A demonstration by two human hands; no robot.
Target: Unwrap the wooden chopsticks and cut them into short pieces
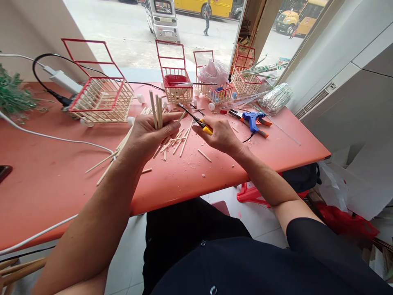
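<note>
My left hand [153, 129] is closed around several short wooden sticks [159, 110]. Their tops stand up above the fingers, and one more stick pokes out past the thumb toward my right hand. In my closed right hand [222, 135] is a yellow-and-black hand tool [202, 124] with a long, thin dark tip; its exact kind is hard to make out. The tip reaches up and left close to that stick, and I cannot tell whether they touch. Loose wooden sticks [186, 141] and small shavings lie on the red table [181, 188] beneath my hands.
Small stick-built carts with red rims, including a left cart [101, 96] and a middle cart [178, 88], line the back. A blue glue gun [254, 119] and wrapped bundles [278, 98] lie to the right. A white cable [55, 137] crosses the left side.
</note>
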